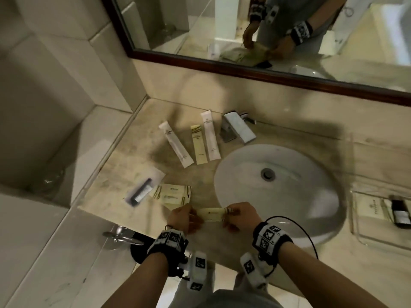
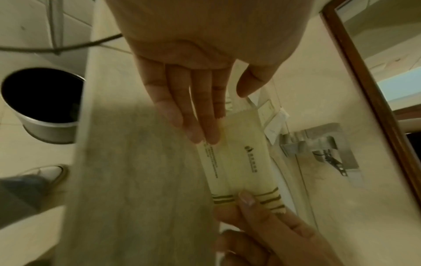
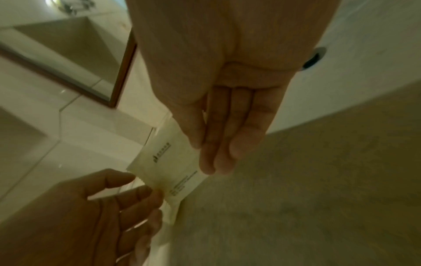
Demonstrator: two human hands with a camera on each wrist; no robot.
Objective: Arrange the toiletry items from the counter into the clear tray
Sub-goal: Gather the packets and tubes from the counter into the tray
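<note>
Both hands hold one pale yellow packet (image 1: 210, 214) level over the front edge of the counter (image 1: 124, 165), just in front of the sink (image 1: 278, 190). The left hand (image 1: 182, 216) pinches its left end between thumb and straight fingers, and the right hand (image 1: 241, 215) pinches the striped right end the same way. The clear tray (image 1: 367, 230) sits well apart at the far right of the counter, with a cream packet and a dark item in it. On the counter to the left lie two more yellow packets (image 1: 174, 194) overlapping, a black comb in a clear wrapper (image 1: 142, 191) beside them, and farther back two white tubes (image 1: 175, 144) with a yellow sachet (image 1: 199, 144) between them, near the faucet (image 1: 236, 128).
</note>
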